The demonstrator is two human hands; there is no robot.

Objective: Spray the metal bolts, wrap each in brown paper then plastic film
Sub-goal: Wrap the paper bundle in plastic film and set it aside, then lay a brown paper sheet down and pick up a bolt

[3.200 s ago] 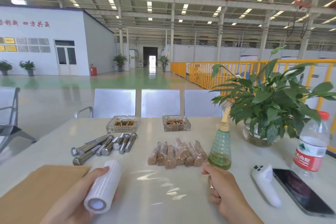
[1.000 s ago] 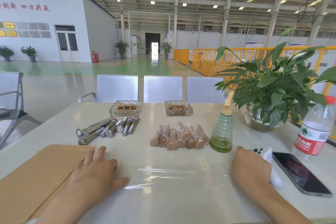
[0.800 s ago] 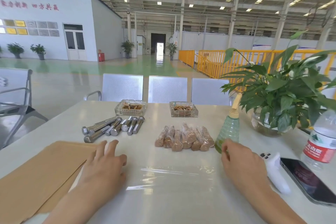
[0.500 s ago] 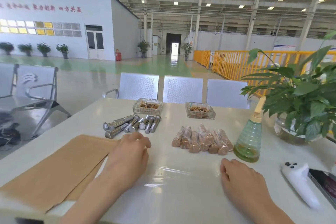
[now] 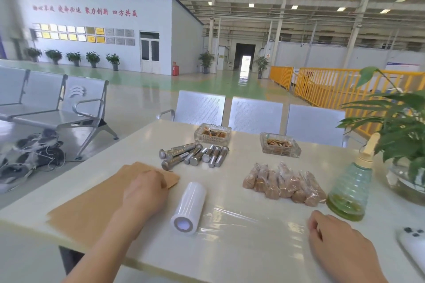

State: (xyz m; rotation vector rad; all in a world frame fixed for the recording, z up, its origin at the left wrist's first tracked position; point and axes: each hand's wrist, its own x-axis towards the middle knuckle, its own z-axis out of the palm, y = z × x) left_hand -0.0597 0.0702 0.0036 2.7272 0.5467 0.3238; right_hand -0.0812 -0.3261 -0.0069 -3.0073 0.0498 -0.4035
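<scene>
Several bare metal bolts lie in a loose row on the white table. To their right sits a cluster of several wrapped bolts. My left hand lies on the stack of brown paper, fingers bent at the sheets' far corner. A white roll of plastic film lies beside that hand, with a sheet of film pulled out flat to the right. My right hand rests on the table at the film's right end, fingers loosely curled. A green spray bottle stands beyond it.
Two glass ashtrays stand behind the bolts. A potted plant fills the right edge, and a white controller lies at the near right. Metal chairs line the table's far side.
My left hand moved from the film sheet leftward onto the brown paper, uncovering the film roll. My right hand drew back toward me. The view swung left.
</scene>
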